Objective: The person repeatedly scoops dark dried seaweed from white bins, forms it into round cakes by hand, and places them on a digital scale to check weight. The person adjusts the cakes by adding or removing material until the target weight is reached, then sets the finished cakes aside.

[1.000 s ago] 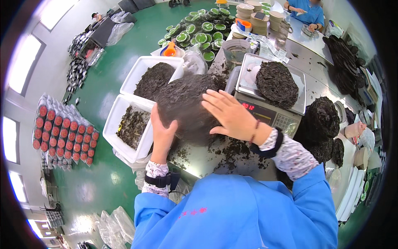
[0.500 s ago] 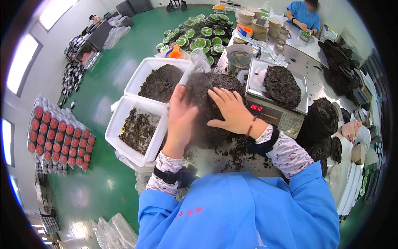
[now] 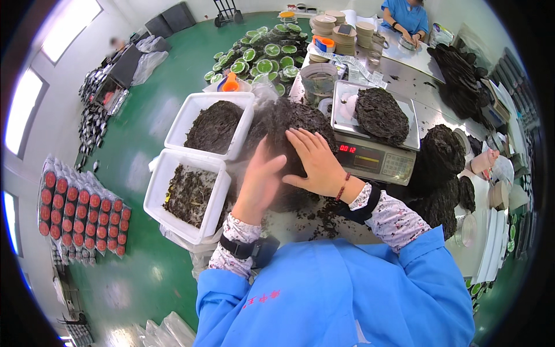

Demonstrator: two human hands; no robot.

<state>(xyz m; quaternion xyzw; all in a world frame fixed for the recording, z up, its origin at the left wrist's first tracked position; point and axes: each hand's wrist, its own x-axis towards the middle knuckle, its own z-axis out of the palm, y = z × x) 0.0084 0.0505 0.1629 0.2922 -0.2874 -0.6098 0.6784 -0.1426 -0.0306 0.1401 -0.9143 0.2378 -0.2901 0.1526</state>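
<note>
A dark, flaky mass of what looks like dried seaweed (image 3: 292,118) is heaped on the table in front of me, its near part blurred. My right hand (image 3: 317,165) lies flat on its right side, fingers stretched and thumb out. At its left side my left hand (image 3: 258,182) is upright and edge-on, smeared by motion, with thumb apart from the fingers; whether it touches the mass I cannot tell. Neither hand grips anything. Right of the hands, a digital scale (image 3: 370,162) bears a metal tray (image 3: 411,121) with a round seaweed cake (image 3: 381,115) on it.
To the left stand two white bins, one with a dark cake (image 3: 214,127), the nearer bin (image 3: 151,194) with loose scraps. Crumbs (image 3: 324,220) litter the near table. More dark cakes (image 3: 442,153) are piled right of the scale. A clear tub (image 3: 318,81) stands beyond; a co-worker (image 3: 404,20) sits far right.
The whole view has shifted slightly. Both my hands have moved a little toward me over the dark mass. The scale and the bins stay in place.
</note>
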